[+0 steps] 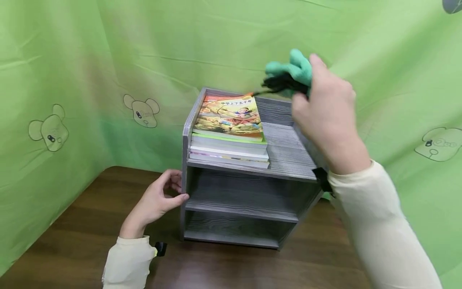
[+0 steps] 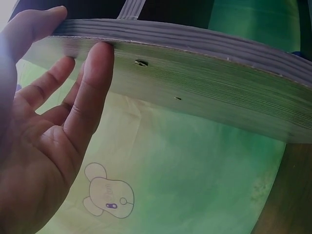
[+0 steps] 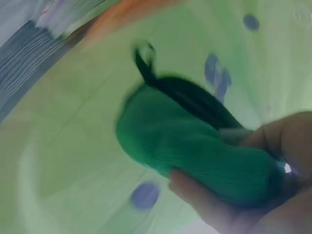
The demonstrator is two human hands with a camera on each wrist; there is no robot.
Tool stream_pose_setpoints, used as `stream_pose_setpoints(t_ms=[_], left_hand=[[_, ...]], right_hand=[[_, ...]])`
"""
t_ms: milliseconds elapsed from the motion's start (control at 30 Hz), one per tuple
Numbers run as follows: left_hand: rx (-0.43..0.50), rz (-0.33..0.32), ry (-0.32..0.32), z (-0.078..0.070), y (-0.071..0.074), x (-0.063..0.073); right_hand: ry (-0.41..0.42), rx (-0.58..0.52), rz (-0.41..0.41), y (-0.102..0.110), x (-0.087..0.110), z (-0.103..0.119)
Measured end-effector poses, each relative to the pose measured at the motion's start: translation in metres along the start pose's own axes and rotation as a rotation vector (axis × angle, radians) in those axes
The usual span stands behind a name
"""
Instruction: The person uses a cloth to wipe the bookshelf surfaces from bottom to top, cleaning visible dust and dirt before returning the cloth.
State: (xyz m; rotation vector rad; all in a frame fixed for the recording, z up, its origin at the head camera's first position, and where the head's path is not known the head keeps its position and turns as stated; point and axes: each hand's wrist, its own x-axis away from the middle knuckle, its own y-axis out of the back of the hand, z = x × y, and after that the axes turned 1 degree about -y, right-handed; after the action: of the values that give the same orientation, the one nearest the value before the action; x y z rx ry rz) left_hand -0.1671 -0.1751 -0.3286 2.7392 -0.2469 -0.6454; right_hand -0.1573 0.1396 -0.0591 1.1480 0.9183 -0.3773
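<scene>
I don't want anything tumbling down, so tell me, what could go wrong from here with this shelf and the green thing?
The black strap on the soft-looking green bundle in the right hand points toward the stack of illustrated paperback books in the head view, so it might snag the top one. The stack lies close to the front edge of the grey wood-grain shelf unit, so a bump could perhaps send books sliding.

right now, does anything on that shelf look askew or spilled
Slightly askew: on the shelf unit, the top book lies turned on its stack, an orange cover showing past its far edge. Nothing looks spilled.
</scene>
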Motion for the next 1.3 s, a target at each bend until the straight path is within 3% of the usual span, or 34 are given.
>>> stream_pose_setpoints(t_ms=[133,233,300,367,467,633,767,933,1167,1300], left_hand=[[0.012,0.014,0.0,0.0,-0.004,-0.002],[0.015,0.02,-0.01,0.0,-0.006,-0.002],[0.012,0.018,-0.023,0.0,-0.006,-0.002],[0.007,0.017,-0.035,0.0,-0.007,-0.002],[-0.003,0.02,-0.037,-0.001,-0.009,-0.003],[-0.05,0.006,-0.003,-0.009,-0.017,-0.001],[-0.114,-0.013,0.024,-0.019,-0.024,-0.002],[-0.172,-0.033,0.029,-0.026,-0.03,-0.004],[-0.178,-0.061,0.013,-0.025,-0.037,-0.002],[-0.189,-0.061,0.013,-0.025,-0.039,-0.001]], right_hand=[[0.163,-0.018,-0.112,-0.029,-0.01,0.038],[0.4,-0.052,-0.1,-0.052,-0.006,0.066],[0.583,-0.071,-0.003,-0.063,0.0,0.08],[0.728,-0.06,0.146,-0.07,0.007,0.088],[0.842,0.001,0.321,-0.069,0.016,0.089],[0.86,0.066,0.37,-0.059,0.022,0.074],[0.872,0.074,0.368,-0.057,0.015,0.061],[0.788,0.13,0.399,-0.061,-0.006,0.053],[0.565,0.31,0.675,-0.08,-0.035,0.05],[0.503,0.381,0.777,-0.09,-0.052,0.053]])
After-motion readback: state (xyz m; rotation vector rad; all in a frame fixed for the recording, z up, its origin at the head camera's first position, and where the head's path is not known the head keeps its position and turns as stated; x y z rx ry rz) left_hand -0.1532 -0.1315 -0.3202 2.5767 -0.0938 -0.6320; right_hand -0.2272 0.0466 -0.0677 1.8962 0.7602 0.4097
